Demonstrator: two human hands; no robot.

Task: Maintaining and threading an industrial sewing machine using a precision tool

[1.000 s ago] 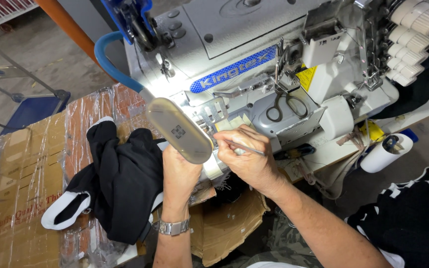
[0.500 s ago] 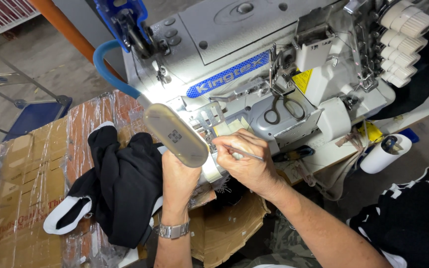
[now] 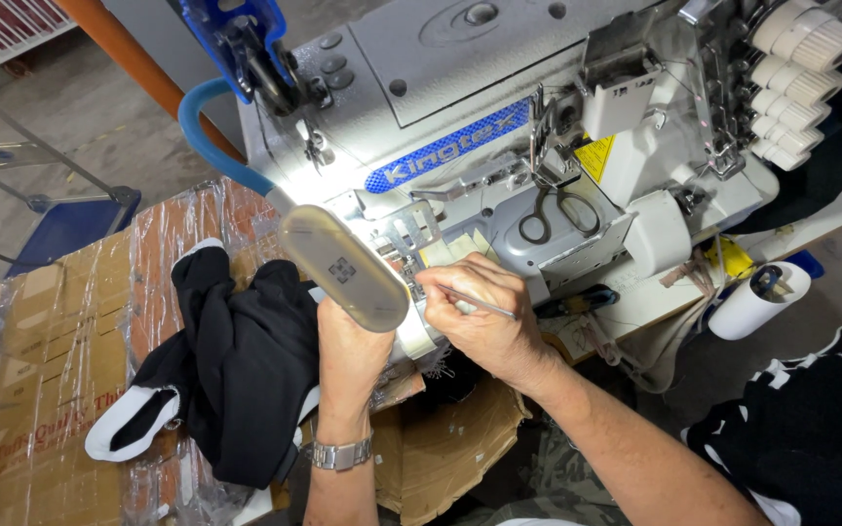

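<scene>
The right hand (image 3: 484,317) pinches thin tweezers (image 3: 470,303) in a closed grip, their tip at the needle area of the white sewing machine (image 3: 499,117). The left hand (image 3: 351,356), wearing a metal wristwatch (image 3: 341,454), reaches up under the oval work lamp (image 3: 343,268), which hides its fingers, so whether that grip holds anything cannot be told. Scissors (image 3: 557,209) lie on the machine bed. A black garment with white cuffs (image 3: 231,365) rests on a plastic-wrapped cardboard box (image 3: 41,360) left of the hands.
</scene>
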